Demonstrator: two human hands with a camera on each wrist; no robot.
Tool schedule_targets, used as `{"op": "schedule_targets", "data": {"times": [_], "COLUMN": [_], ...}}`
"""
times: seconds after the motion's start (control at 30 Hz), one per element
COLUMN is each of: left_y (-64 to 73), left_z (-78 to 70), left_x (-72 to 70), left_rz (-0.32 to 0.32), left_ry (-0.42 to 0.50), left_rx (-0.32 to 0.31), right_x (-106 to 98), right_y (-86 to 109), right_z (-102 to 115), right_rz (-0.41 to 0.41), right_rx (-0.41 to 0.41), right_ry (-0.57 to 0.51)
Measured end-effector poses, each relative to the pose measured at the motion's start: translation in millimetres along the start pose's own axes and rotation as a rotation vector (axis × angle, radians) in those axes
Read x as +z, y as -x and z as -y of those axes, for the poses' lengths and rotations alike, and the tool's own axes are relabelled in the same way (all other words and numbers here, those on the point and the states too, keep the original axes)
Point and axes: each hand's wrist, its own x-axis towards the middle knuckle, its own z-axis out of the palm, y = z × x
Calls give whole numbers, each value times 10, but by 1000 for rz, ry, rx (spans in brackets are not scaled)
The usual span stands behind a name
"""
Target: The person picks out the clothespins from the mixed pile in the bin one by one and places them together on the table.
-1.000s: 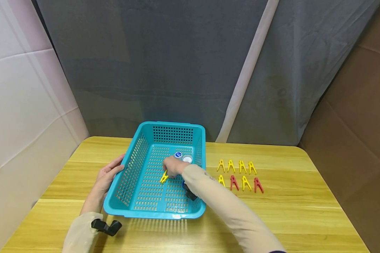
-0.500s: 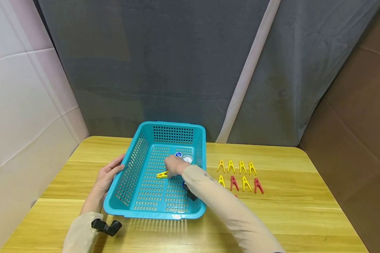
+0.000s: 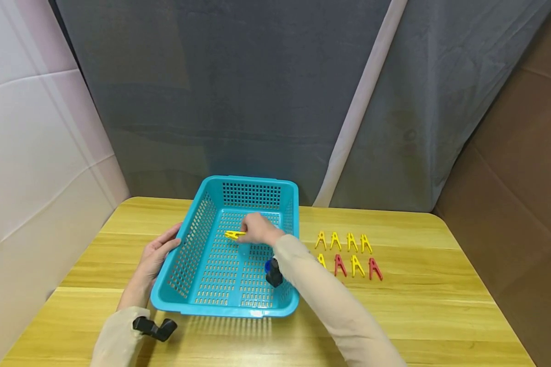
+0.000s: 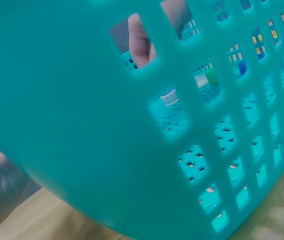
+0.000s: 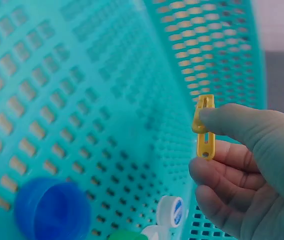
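My right hand [image 3: 258,228] is inside the turquoise plastic basket [image 3: 225,311]. It pinches a yellow clothespin [image 3: 233,235] that points left. In the right wrist view, the thumb presses on this yellow clothespin [image 5: 203,120], with curled fingers below it. At the basket's left side, my left hand [image 3: 153,255] holds the rim; only a bit of that hand shows at the edge of the left wrist view. Bottle caps lie in the basket: a blue cap [image 5: 52,210], a white cap [image 5: 170,211] and a green cap [image 5: 127,235]. My right arm hides most of them from the head view.
To the right of the basket, yellow clothespins [image 3: 352,242] and red clothespins [image 3: 375,268] lie in rows on the wooden table [image 3: 418,306]. The right forearm covers part of the nearer row. A grey curtain [image 3: 257,92] hangs behind the table.
The right hand has moved up and away from the basket floor with the yellow clothespin, which has turned from pointing down-left to pointing left. The left hand and basket have stayed put.
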Motion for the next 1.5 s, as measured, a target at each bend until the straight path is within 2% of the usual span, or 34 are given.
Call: {"op": "schedule_targets", "data": {"times": [0.2, 0.47, 0.73, 0.97, 1.23, 1.5], "left_y": [-1, 0, -11, -15, -6, -10], "left_z": [0, 0, -1, 1, 3, 12], "left_x": [-6, -5, 1, -11, -15, -18], "left_rz": [2, -2, -6, -4, 0, 11], "left_ry": [3, -7, -16, -9, -16, -3], "left_rx": [-2, 3, -5, -9, 7, 0], "right_x": [-104, -323, -547, -597, -593, -614], "right_y": [62, 213, 445, 696, 1007, 1322], "right_z": [-31, -23, 8, 40, -43, -262], "right_rz": [-137, -246, -385, -480, -567, -659], "right_rx": [18, 40, -55, -133, -66, -21], "right_ry": [-68, -152, -145, -77, -89, -87]}}
